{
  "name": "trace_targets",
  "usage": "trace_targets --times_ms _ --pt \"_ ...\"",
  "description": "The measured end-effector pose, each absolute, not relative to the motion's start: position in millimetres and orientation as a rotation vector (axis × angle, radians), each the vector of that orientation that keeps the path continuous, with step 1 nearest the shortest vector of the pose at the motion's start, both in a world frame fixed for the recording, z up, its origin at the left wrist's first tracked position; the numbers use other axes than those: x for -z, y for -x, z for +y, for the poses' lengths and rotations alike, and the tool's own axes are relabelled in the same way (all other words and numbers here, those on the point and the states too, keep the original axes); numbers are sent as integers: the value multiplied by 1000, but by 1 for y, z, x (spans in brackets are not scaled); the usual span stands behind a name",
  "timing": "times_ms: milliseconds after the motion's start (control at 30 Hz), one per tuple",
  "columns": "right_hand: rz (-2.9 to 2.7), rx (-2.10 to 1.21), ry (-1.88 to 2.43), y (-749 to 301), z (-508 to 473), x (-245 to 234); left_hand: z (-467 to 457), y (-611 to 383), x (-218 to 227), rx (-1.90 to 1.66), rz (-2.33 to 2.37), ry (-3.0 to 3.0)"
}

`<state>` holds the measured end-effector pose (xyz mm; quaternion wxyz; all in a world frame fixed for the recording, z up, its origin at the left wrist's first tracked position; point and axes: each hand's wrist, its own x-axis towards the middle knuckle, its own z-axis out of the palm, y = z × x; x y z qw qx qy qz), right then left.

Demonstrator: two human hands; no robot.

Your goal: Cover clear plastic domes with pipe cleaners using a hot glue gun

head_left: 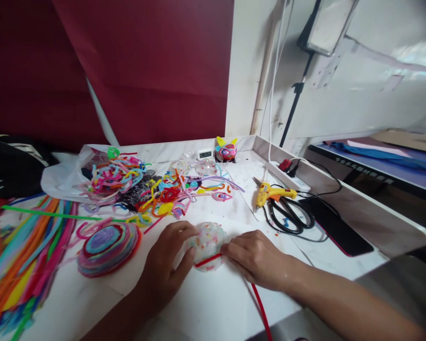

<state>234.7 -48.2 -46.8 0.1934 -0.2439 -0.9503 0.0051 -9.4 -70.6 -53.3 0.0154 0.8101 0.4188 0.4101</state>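
A clear plastic ball flecked with coloured bits rests on the white table near its front edge. My left hand is closed around the ball's left side, fingers curled over its top. My right hand pinches a red pipe cleaner against the ball's lower right; the red strand crosses the ball's front and trails down toward the table's front edge.
A coiled multicoloured disc lies left of my hands. Straight pipe cleaners are piled at far left, bent ones behind. A yellow glue gun, black scissors and a dark phone lie to the right.
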Motion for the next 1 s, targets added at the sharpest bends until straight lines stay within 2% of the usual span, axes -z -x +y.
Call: trace_targets --times_ms 400,767,1000 --pt "-2709 -174 730 -237 -47 46 -61 12 77 -1009 1229 -2379" --pt "-2703 -572 691 -249 -34 33 -51 13 83 -969 1241 -2274" --pt "-2681 -760 603 -247 -29 36 -53 3 82 -761 1383 -2326"
